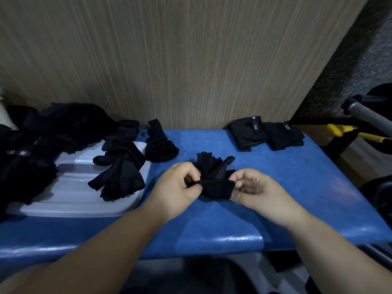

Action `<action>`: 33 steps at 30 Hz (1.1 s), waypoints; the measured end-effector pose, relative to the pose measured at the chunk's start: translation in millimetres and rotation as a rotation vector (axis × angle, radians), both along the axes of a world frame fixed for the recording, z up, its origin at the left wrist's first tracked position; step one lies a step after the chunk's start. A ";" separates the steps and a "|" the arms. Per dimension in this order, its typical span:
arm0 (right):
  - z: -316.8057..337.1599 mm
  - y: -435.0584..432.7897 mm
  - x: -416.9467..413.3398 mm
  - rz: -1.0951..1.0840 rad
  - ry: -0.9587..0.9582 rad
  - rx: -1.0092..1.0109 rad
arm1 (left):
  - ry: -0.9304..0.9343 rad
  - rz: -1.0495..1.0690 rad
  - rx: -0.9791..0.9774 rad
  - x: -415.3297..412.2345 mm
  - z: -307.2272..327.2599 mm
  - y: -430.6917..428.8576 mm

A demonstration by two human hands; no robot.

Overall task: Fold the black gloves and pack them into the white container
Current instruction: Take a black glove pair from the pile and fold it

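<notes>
A crumpled black glove [214, 177] lies mid-bench, and both hands hold it. My left hand [178, 187] pinches its left edge between thumb and fingers. My right hand [256, 189] pinches the right edge of the same folded hem. A white container lid or tray [70, 200] sits at the left with a loose black glove [121, 168] lying across it. More unfolded black gloves [53, 132] are heaped at the far left. Another loose glove [159, 143] lies beside the tray. Two folded gloves [267, 132] with small labels rest at the back right.
The blue padded bench [297, 187] runs up to a wood-grain wall. Off the right edge stand a grey handle [369, 113] and yellow-handled tools [350, 132]. A dark object sits below the bench's front edge.
</notes>
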State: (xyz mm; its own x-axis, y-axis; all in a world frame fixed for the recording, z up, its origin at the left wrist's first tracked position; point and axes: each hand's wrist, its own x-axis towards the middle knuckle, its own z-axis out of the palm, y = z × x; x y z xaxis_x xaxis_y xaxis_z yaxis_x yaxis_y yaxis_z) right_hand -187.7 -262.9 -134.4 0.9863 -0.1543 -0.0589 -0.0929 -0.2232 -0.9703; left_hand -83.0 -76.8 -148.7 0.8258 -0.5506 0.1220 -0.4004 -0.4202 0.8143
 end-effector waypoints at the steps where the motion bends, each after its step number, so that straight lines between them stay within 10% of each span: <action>1: 1.1 0.0 -0.9 0.025 -0.003 0.015 | 0.021 0.006 -0.020 0.0 0.1 -0.3; 19: -12.5 17.0 10.8 -0.373 -0.196 -0.389 | -0.038 -0.057 -0.088 -20.5 2.0 -5.9; 33: -10.5 18.2 6.2 -0.357 -0.172 -0.279 | 0.224 -0.164 -0.148 -17.3 4.0 -6.7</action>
